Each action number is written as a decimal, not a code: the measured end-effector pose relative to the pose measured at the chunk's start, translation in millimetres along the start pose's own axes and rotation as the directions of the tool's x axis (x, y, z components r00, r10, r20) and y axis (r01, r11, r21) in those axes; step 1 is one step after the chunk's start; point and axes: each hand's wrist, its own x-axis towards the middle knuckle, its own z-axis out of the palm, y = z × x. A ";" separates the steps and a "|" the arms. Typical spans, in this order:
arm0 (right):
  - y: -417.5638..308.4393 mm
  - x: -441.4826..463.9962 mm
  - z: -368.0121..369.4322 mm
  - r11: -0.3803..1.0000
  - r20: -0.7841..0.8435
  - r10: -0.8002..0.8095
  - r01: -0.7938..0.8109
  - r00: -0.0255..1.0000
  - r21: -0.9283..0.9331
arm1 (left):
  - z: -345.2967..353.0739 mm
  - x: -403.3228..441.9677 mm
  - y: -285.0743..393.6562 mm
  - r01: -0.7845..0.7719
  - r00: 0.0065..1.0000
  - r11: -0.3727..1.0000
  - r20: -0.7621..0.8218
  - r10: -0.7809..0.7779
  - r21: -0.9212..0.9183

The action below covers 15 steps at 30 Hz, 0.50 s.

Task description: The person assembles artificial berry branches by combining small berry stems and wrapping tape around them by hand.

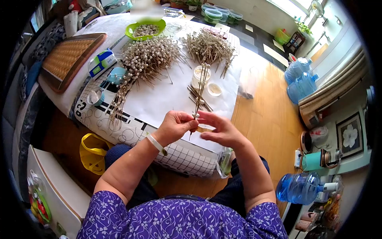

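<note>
Over the near edge of the table, my left hand (175,126) pinches a small bunch of thin brown stems (201,81) with pale bud-like tips. The bunch stands nearly upright, and one whitish bud sits low on it by my fingers. My right hand (223,130) is beside it with thumb and fingers apart, its fingertips close to the stems; whether they touch cannot be seen clearly. Behind the bunch stand an open jar of pale contents (196,77) and its round lid (214,89). Short cut stems (203,102) lie just in front of the jar.
Large piles of budded stems (149,59) and drier stems (209,46) cover the far table. A green bowl (159,24) holds loose buds. A tissue pack (102,63) and small cup (95,96) sit left. A yellow bag (93,153) is below; water bottles (300,187) stand right.
</note>
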 end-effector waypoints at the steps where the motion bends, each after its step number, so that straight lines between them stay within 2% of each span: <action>1: 4.5 6.7 5.3 0.999 0.028 -0.021 0.022 0.999 -0.032 | 2.0 -0.3 -0.2 0.003 1.000 1.000 0.002 -0.003 0.003; 3: 8.0 13.6 10.6 0.997 0.066 -0.040 0.044 0.997 -0.062 | 3.8 -2.1 0.3 -0.023 0.998 0.999 -0.052 0.024 0.030; 5: 9.8 17.7 13.8 0.983 -0.123 0.139 -0.152 0.983 -0.098 | -2.8 -2.0 0.1 -0.007 0.997 0.998 -0.078 0.012 0.064; 6: 6.5 18.2 16.0 0.983 -0.119 0.142 -0.154 0.983 -0.099 | -6.1 -1.5 -0.2 0.013 0.995 0.995 -0.098 -0.003 0.094; 8: -2.5 17.8 21.0 0.938 -0.172 0.165 -0.208 0.971 -0.278 | -10.7 0.0 4.1 0.027 0.994 0.998 -0.106 -0.021 0.062; 9: -0.7 18.7 23.0 0.938 -0.170 0.166 -0.209 0.971 -0.277 | -13.4 1.8 1.8 0.013 0.995 0.998 -0.104 -0.007 0.054; 11: 3.3 21.0 27.1 0.948 -0.203 0.012 -0.076 0.979 -0.310 | -15.7 3.3 3.8 0.003 0.996 1.000 -0.085 -0.004 -0.016; 15: 7.1 22.6 34.5 0.937 -0.229 -0.054 -0.030 0.972 -0.348 | -12.3 0.2 12.3 0.000 0.997 0.993 -0.077 -0.009 -0.115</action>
